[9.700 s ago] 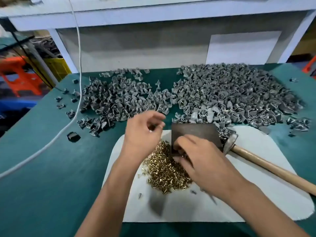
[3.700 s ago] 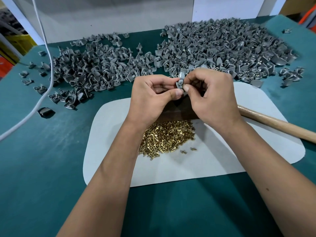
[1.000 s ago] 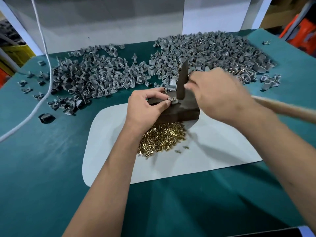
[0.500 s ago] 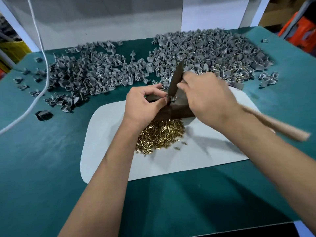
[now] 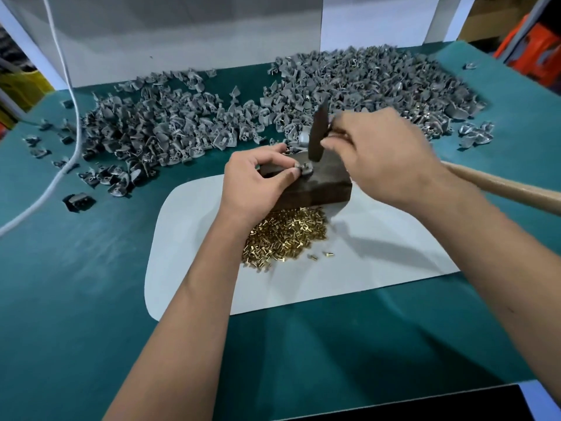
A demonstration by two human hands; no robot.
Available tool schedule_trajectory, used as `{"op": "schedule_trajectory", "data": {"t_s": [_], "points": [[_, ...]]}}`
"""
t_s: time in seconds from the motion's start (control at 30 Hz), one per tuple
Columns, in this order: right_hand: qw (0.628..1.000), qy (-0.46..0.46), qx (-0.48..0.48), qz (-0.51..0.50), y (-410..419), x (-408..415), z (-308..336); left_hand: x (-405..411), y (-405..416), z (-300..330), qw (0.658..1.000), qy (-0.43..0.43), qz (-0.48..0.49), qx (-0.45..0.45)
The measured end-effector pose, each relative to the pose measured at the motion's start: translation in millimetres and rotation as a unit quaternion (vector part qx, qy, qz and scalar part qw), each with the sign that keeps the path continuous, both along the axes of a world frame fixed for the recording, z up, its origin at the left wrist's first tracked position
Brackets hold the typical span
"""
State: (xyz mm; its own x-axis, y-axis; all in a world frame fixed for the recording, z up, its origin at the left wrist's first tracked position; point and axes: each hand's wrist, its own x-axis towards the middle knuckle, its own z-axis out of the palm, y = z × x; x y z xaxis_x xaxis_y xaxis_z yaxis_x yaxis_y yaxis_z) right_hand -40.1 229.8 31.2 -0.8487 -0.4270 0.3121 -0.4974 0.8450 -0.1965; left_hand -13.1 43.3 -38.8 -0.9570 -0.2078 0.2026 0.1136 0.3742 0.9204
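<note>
the left hand (image 5: 255, 183) pinches a small grey part (image 5: 306, 170) between thumb and fingers on top of the dark block (image 5: 324, 188), at the far edge of the white mat (image 5: 364, 268) on the table (image 5: 76, 268). the right hand (image 5: 382, 159) has its fingers clenched round the hammer (image 5: 318, 132) near its head (poised right over the part; contact unclear).

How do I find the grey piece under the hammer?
Find the white mat, then the dark block at its far edge. The grey piece sits on that block, pinched by the left hand under the hammer, unlike the loose heaps behind.
</note>
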Motion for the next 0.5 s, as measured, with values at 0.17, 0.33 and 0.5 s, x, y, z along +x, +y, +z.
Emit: {"op": "schedule_trajectory", "data": {"t_s": [0.17, 0.33, 0.5], "points": [[0.991, -0.022, -0.058, -0.119, 42.2, -7.8, -8.3, -0.1, 2.9, -1.0, 1.0, -0.01, 0.011, 0.025], [0.971, -0.098, 0.006, -0.218, 54.9, -7.3, -27.0, 0.0, 2.9, 0.3, 0.999, -0.019, 0.016, 0.037], [0.969, -0.115, 0.058, -0.212, 37.0, 0.5, -21.7, 1.4, 3.7, 1.9, 0.998, -0.023, 0.015, 0.056]]}}
